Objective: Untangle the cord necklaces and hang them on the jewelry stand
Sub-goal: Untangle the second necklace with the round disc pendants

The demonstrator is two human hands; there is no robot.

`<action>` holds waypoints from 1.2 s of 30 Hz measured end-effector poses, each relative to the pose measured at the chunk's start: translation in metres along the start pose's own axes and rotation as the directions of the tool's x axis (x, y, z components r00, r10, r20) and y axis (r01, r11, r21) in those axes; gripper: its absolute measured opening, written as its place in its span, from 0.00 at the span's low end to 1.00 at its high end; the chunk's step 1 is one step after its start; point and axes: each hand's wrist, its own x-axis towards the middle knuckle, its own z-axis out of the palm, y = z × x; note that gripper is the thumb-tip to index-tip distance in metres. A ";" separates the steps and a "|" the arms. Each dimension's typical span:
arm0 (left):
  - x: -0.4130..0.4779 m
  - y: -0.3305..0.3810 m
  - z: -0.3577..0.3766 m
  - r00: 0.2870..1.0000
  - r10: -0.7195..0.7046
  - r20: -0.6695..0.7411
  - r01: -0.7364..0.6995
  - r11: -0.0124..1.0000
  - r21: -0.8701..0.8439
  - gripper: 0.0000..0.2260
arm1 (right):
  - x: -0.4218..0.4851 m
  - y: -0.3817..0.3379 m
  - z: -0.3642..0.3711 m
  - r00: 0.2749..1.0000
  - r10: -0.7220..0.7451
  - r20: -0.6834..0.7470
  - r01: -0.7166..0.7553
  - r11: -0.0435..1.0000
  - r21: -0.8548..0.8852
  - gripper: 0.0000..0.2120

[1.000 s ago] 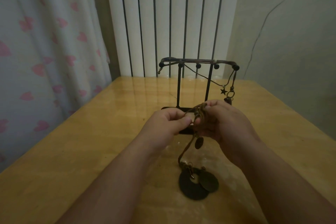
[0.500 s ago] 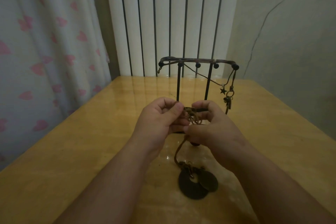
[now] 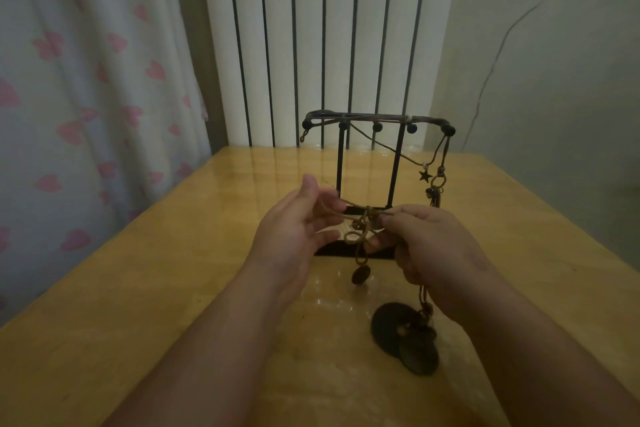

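Pinched in the left hand (image 3: pixel 294 229) between thumb and forefinger — other fingers loosely spread — a strand of the knotted cords (image 3: pixel 362 224), stretched above the table (image 3: pixel 138 288) before the jewelry stand (image 3: pixel 377 120). Gripped by curled fingers of the right hand (image 3: pixel 429 246). Hung below the knot, a small pendant (image 3: pixel 361 274); lay on the wood, dark discs (image 3: pixel 388 326). Behind — heart-print curtain (image 3: pixel 86 97), radiator (image 3: pixel 311 28).

dim, warm-toned room light with heavy murk toward the lower edge. soft glare streaks on the glossy worktop (image 3: pixel 180 253) below the pale radiator (image 3: pixel 329 28). wide-angle bending at the edges; fine detail soft and grainy.
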 end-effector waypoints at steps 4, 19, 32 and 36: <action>-0.005 0.000 0.001 0.956 -0.102 0.276 0.100 0.995 0.022 0.28 | -0.003 0.000 -0.001 1.000 0.028 -0.003 -0.028 0.996 0.082 0.12; -0.007 0.001 -0.002 0.983 -0.083 0.165 0.031 0.955 0.296 0.09 | 0.006 0.004 -0.004 0.983 0.001 -0.185 -0.008 0.999 -0.035 0.10; -0.011 0.004 0.000 0.996 0.060 0.073 -0.091 0.815 0.572 0.03 | 0.001 0.004 -0.015 0.994 -0.066 -0.086 0.063 0.997 -0.035 0.10; -0.011 0.007 0.000 0.992 0.050 0.119 -0.097 0.897 0.432 0.07 | -0.001 0.003 -0.010 0.990 -0.124 -0.070 0.104 0.967 -0.234 0.05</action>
